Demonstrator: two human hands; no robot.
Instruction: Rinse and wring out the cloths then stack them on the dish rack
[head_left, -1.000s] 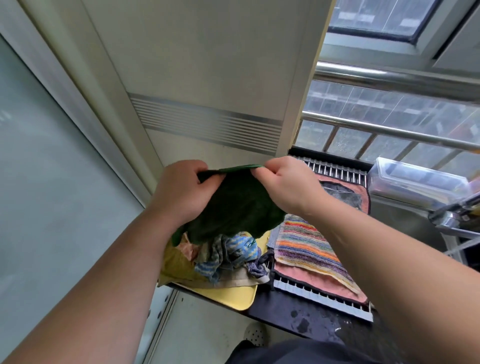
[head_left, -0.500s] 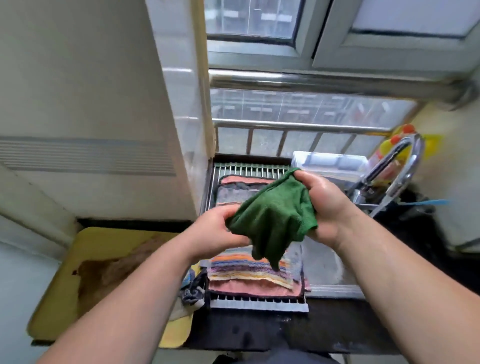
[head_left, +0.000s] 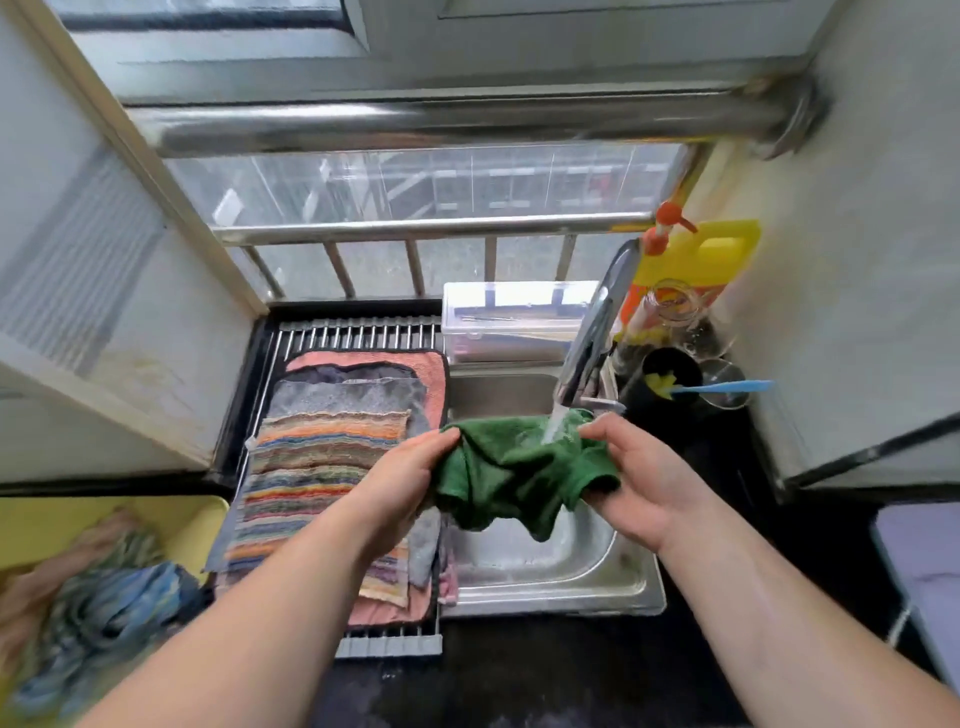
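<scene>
From the head camera, the green cloth (head_left: 524, 475) hangs bunched over the steel sink (head_left: 561, 577), stretched between two hands. The left hand (head_left: 402, 480) pinches the cloth's left end, thumb on top and fingers curled closed underneath. The right hand (head_left: 636, 480) grips the right end the same way, fingers folded shut around the fabric. Water (head_left: 555, 426) from the faucet (head_left: 597, 322) lands on the cloth's upper edge, just beside the right thumb. The cloth's lower folds droop into the basin, clear of its walls.

Left of the sink, the dish rack (head_left: 358, 332) carries a stack of flat cloths, the striped cloth (head_left: 317, 478) on top and a pink cloth (head_left: 363, 358) showing at the far edge; bare bars remain at the rack's far end. A clear plastic box (head_left: 506, 322) sits at the sink's far edge. At the counter's left edge a yellow tray (head_left: 104, 519) holds a heap of crumpled cloths (head_left: 98, 618). The dark counter (head_left: 519, 670) in front of the sink is open.
</scene>
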